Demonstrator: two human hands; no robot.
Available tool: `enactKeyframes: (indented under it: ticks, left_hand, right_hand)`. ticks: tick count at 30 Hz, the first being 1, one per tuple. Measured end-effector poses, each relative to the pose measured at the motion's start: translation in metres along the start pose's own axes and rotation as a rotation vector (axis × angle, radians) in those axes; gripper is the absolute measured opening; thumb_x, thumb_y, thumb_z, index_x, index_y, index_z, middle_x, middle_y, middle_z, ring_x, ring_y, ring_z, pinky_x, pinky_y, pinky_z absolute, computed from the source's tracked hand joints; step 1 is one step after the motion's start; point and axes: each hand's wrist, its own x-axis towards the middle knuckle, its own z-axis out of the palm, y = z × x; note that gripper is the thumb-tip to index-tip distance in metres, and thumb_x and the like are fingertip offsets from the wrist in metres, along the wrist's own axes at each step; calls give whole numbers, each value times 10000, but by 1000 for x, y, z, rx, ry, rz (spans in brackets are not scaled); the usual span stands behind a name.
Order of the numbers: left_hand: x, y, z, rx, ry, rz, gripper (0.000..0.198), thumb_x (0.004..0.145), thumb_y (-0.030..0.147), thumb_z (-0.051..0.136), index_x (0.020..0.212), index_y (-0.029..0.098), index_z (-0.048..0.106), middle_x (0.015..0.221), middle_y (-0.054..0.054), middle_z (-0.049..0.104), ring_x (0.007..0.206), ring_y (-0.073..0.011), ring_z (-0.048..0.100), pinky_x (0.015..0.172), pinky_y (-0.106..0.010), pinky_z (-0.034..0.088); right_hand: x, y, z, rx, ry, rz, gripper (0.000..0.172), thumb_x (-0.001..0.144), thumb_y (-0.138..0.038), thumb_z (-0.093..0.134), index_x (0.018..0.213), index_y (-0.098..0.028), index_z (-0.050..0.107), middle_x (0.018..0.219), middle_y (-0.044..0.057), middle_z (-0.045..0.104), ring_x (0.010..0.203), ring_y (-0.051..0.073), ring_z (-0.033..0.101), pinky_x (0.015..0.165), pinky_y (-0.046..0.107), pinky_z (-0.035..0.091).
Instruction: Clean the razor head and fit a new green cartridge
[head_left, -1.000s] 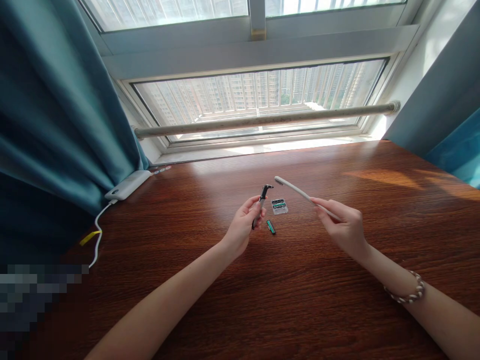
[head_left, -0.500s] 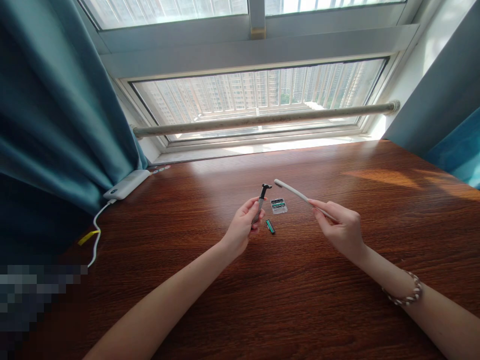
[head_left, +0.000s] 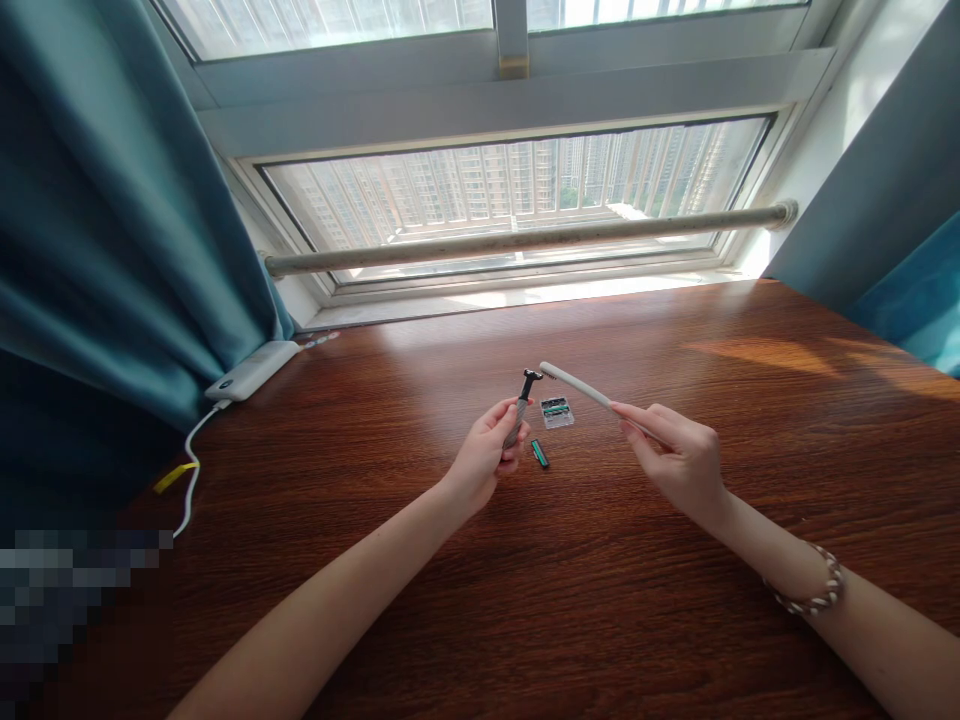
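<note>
My left hand [head_left: 491, 447] is closed around a grey razor handle [head_left: 523, 402], its black head end pointing up and away from me. My right hand [head_left: 673, 448] pinches a white toothbrush [head_left: 581, 385] by its lower part. The toothbrush's dark bristles face down, close to the right side of the razor handle's black end; whether they touch I cannot tell. Just right of my left hand, a black and green razor cartridge [head_left: 540, 454] lies on the table. Behind it sits a small clear case [head_left: 557, 412] with a black and green cartridge inside.
The brown wooden table [head_left: 420, 620] runs up to the window. A white power strip [head_left: 255, 370] with a white cable [head_left: 189, 450] and yellow tag lies at the left, beside the blue curtain [head_left: 112, 200]. A white pipe [head_left: 525, 240] crosses in front of the window.
My right hand has moved the toothbrush slightly left, bringing its head nearer to the razor handle's black end. My left hand is almost unmoved.
</note>
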Motion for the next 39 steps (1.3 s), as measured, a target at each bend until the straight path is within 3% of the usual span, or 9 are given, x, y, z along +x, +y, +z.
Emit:
enactKeyframes:
  ticks: [5, 18, 39]
  left_hand:
    - [-2, 3, 3, 8, -11, -13, 362, 744, 446, 557, 1027, 221, 539, 634, 44, 401, 402, -5, 231, 349, -129, 101]
    - [-4, 4, 4, 27, -41, -30, 353, 770, 445, 529, 1038, 216, 522, 639, 42, 387, 406, -3, 229, 355, -130, 92]
    - [-3, 3, 3, 24, -27, -2, 365, 756, 449, 541, 1037, 216, 536, 622, 51, 381, 395, -4, 236, 347, -128, 95]
  right_hand:
    - [-2, 1, 2, 24, -35, -82, 299, 801, -179, 523, 1074, -256, 620, 647, -7, 552, 525, 89, 452, 535, 211, 352]
    - [-2, 1, 3, 36, 47, -17, 279, 801, -190, 535, 1062, -230, 624, 635, -16, 525, 523, 82, 445, 528, 211, 344]
    - [-2, 2, 4, -30, -4, 40, 271, 809, -237, 524, 1062, -249, 622, 624, -19, 547, 510, 89, 450, 526, 218, 335]
